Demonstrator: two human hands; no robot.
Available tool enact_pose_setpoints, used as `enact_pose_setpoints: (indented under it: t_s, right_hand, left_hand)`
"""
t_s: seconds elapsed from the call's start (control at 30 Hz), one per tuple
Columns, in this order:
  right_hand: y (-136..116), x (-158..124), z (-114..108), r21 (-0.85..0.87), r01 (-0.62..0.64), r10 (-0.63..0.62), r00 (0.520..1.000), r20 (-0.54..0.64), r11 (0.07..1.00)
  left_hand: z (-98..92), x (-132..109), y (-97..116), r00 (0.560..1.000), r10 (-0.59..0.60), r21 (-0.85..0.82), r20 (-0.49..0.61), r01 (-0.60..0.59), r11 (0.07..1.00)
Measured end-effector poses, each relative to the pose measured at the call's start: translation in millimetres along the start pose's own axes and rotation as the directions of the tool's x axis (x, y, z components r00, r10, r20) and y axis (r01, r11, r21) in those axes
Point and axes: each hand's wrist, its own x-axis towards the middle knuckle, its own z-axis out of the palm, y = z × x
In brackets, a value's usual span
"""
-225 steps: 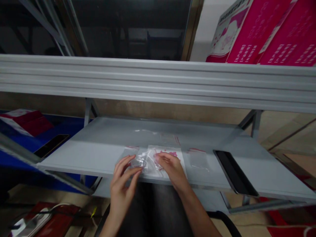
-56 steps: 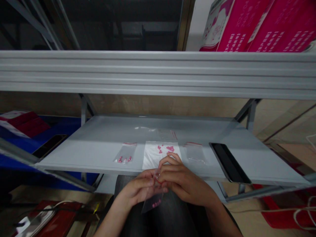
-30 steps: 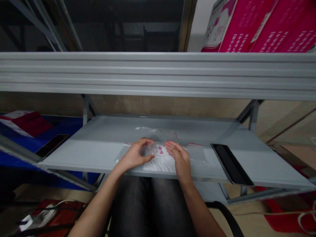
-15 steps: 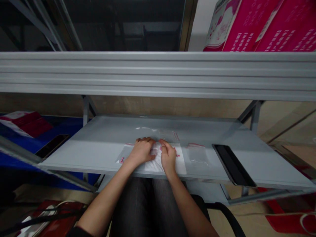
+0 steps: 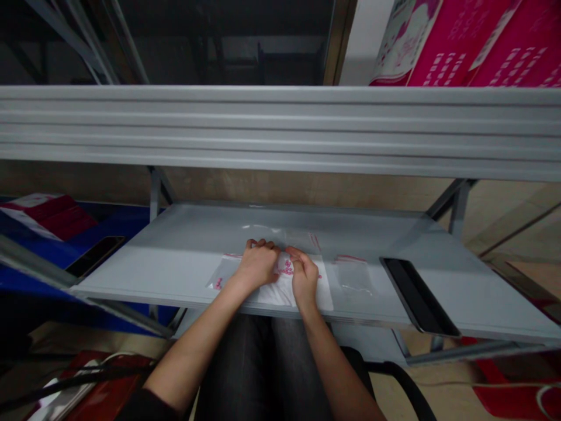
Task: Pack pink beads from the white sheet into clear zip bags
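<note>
Clear plastic zip bag [image 5: 228, 272] lies flat on the grey metal shelf [image 5: 359, 234], partly under my curled left hand [image 5: 258, 266]. My half-closed right hand [image 5: 303, 275] touches a white sheet [image 5: 280, 295] dotted with small pink beads [image 5: 286, 268]. Whether either hand grips anything, I cannot tell.

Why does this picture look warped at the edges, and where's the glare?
In the head view, the wide lens splays the grey metal shelf toward the corners, glare streaks the clear plastic bag, the background falls dark, and the left hand and right hand stay fairly sharp.
</note>
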Motion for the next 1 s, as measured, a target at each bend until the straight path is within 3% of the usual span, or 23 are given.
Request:
enact_pose_setpoints:
  t_s: [0.13, 0.27, 0.47, 0.7, 0.83, 1.0]
  right_hand:
    - [-6, 8, -19, -0.068, 0.071, -0.073, 0.997, -0.014, 0.995]
    - [-9, 16, -34, -0.207, 0.173, -0.163, 0.985, 0.062, 0.963]
    - [-8, 13, -31, -0.341, 0.223, -0.178, 0.971, 0.157, 0.913]
    - [-12, 17, -35, -0.292, 0.201, -0.159, 0.974, 0.163, 0.935]
    - [-24, 6, -42, -0.212, 0.116, -0.087, 0.986, 0.142, 0.970]
    - [-43, -24, -54, -0.017, -0.023, 0.027, 0.945, 0.325, 1.000]
  left_hand:
    - [-3.5, 0, 1, 1.000, 0.006, 0.016, 0.007, -0.006, 1.000]
    - [-4.7, -4, -2, 1.000, -0.021, 0.012, -0.009, 0.021, 1.000]
    - [-2.7, -10, -14, 0.998, -0.052, -0.047, -0.035, 0.050, 0.998]
    - [4.5, -16, -23, 0.991, -0.052, -0.186, -0.126, 0.028, 0.982]
    - [9.4, -26, -11, 0.963, -0.091, -0.307, -0.254, 0.009, 0.952]
    - [24.4, -47, 28, 0.899, -0.193, -0.470, -0.392, -0.015, 0.883]
